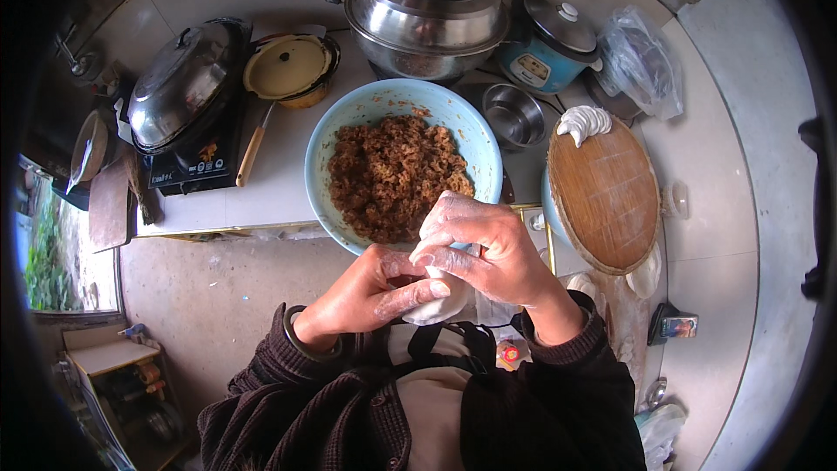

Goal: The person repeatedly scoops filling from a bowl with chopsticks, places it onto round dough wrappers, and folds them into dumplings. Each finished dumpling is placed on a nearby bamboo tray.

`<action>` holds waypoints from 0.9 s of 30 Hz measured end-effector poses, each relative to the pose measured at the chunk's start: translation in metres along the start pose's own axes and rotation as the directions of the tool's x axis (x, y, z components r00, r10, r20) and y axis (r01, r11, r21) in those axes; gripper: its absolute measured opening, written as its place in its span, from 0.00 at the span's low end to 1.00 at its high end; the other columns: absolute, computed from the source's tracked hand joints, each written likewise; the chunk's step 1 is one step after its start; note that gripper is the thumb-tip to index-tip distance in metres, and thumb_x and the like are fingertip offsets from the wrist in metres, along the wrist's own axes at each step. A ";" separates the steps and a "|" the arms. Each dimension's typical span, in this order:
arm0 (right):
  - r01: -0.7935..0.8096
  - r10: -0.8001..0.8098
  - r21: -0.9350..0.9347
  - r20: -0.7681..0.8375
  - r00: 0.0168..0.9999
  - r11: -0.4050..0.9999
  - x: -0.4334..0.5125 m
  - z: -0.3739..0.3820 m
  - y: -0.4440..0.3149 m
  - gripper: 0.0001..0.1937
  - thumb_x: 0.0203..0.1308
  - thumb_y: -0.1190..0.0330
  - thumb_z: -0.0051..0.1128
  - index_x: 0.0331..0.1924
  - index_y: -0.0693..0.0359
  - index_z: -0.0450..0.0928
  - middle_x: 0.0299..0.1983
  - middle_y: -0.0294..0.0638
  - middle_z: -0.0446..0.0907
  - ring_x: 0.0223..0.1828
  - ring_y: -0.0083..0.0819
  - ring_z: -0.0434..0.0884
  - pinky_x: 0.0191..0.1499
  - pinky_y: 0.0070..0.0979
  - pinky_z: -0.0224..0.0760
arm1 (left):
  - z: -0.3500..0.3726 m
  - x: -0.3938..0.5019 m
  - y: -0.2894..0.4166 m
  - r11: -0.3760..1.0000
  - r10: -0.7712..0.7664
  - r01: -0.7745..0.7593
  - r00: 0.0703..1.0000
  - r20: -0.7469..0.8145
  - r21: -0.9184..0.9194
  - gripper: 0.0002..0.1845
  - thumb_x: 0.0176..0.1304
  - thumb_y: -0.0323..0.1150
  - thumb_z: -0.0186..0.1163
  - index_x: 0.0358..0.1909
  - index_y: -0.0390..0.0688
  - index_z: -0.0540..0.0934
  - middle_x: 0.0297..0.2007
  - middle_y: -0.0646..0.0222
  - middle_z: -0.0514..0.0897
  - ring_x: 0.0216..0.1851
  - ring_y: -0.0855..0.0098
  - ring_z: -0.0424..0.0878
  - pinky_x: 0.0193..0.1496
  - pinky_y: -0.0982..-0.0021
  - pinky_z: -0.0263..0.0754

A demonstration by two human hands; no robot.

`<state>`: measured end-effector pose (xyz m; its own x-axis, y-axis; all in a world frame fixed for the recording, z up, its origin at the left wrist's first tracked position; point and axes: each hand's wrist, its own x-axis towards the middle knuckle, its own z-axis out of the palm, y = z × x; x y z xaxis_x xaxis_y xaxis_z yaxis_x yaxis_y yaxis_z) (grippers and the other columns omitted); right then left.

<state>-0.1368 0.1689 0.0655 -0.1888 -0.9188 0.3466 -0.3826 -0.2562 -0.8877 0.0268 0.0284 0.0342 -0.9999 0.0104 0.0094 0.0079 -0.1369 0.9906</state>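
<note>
Floury and held close together, my left hand (386, 291) and my right hand (480, 248) grip a piece of white dough (439, 307) between them. The left thumb lies across its top, while the right fingers pinch its upper edge. Whether filling is inside cannot be seen. Just beyond the hands, a light blue bowl (314, 163) holds brown minced filling (392, 173). To the right, pleated white dough pieces (584, 123) overlap at the far edge of a round wooden board (608, 203) dusted with flour.
Behind the bowl stand a large lidded steel pot (425, 19), a blue rice cooker (543, 52) and a steel bowl (514, 116). A yellow lidded pot (288, 69), a wooden-handled utensil (252, 154) and an induction cooker (196, 167) under a lidded pan (183, 85) are at left.
</note>
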 end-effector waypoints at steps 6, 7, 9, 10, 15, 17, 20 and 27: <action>-0.056 0.056 -0.011 -0.014 0.998 0.998 0.002 0.003 -0.003 0.05 0.67 0.73 0.68 0.41 0.67 0.87 0.34 0.40 0.80 0.37 0.33 0.81 0.43 0.29 0.75 | -0.005 -0.001 -0.003 0.987 -0.083 0.086 0.996 0.027 -0.138 0.17 0.74 0.39 0.68 0.54 0.34 0.85 0.38 0.75 0.86 0.40 0.84 0.75 0.44 0.74 0.74; -0.036 0.036 -0.029 -0.008 0.999 0.999 0.002 0.003 -0.003 0.06 0.67 0.72 0.68 0.41 0.67 0.87 0.34 0.40 0.80 0.37 0.33 0.81 0.43 0.29 0.75 | -0.006 -0.001 -0.005 0.984 -0.083 0.087 0.996 0.034 -0.153 0.17 0.74 0.38 0.69 0.54 0.34 0.85 0.37 0.77 0.85 0.39 0.85 0.74 0.44 0.75 0.74; -0.066 0.065 -0.022 -0.044 0.997 0.998 0.001 0.003 -0.003 0.06 0.66 0.73 0.68 0.40 0.68 0.87 0.35 0.41 0.83 0.37 0.32 0.83 0.42 0.29 0.75 | -0.006 0.000 -0.008 0.990 -0.049 0.050 0.999 0.011 -0.128 0.17 0.73 0.37 0.70 0.55 0.36 0.85 0.36 0.79 0.85 0.36 0.88 0.73 0.38 0.79 0.70; -0.086 0.085 -0.007 -0.067 0.994 0.996 0.000 0.002 -0.003 0.06 0.67 0.73 0.67 0.41 0.68 0.87 0.35 0.41 0.83 0.37 0.33 0.83 0.42 0.29 0.76 | -0.007 -0.001 -0.009 0.991 -0.080 0.079 0.997 -0.006 -0.103 0.17 0.72 0.37 0.71 0.55 0.36 0.85 0.36 0.78 0.85 0.36 0.88 0.73 0.37 0.79 0.70; -0.130 0.118 -0.102 -0.117 0.986 0.986 -0.008 0.000 -0.003 0.06 0.67 0.74 0.67 0.41 0.69 0.86 0.34 0.42 0.83 0.37 0.33 0.83 0.42 0.30 0.76 | -0.007 0.002 -0.012 0.996 -0.060 0.055 0.996 -0.072 -0.063 0.18 0.69 0.35 0.74 0.55 0.35 0.86 0.38 0.76 0.86 0.37 0.87 0.77 0.39 0.79 0.75; -0.149 0.129 -0.092 -0.188 0.974 0.985 -0.010 0.002 -0.003 0.04 0.66 0.76 0.67 0.41 0.69 0.86 0.35 0.43 0.83 0.38 0.33 0.84 0.43 0.29 0.76 | -0.003 0.005 -0.013 0.996 0.000 -0.012 0.991 -0.132 -0.090 0.18 0.68 0.34 0.75 0.54 0.34 0.86 0.39 0.75 0.87 0.39 0.86 0.79 0.42 0.77 0.77; -0.136 0.095 -0.188 -0.211 0.973 0.973 -0.016 0.001 -0.005 0.05 0.65 0.78 0.67 0.42 0.71 0.87 0.38 0.45 0.85 0.41 0.35 0.85 0.44 0.28 0.77 | -0.002 0.007 -0.013 0.999 0.009 -0.018 0.984 -0.176 -0.050 0.19 0.65 0.32 0.76 0.54 0.33 0.86 0.42 0.72 0.89 0.43 0.83 0.82 0.49 0.74 0.80; -0.138 0.019 -0.300 -0.367 0.930 0.944 -0.022 0.008 0.000 0.08 0.65 0.76 0.68 0.45 0.70 0.86 0.38 0.46 0.85 0.40 0.38 0.85 0.44 0.31 0.79 | 0.000 0.014 -0.015 0.996 0.002 -0.030 0.948 -0.318 -0.085 0.20 0.60 0.28 0.79 0.52 0.34 0.85 0.43 0.71 0.88 0.47 0.80 0.83 0.53 0.74 0.77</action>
<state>-0.1254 0.1867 0.0559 -0.5145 -0.7494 0.4168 -0.6068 -0.0251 -0.7944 0.0124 0.0309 0.0191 -0.9517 -0.3054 -0.0327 0.0373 -0.2207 0.9746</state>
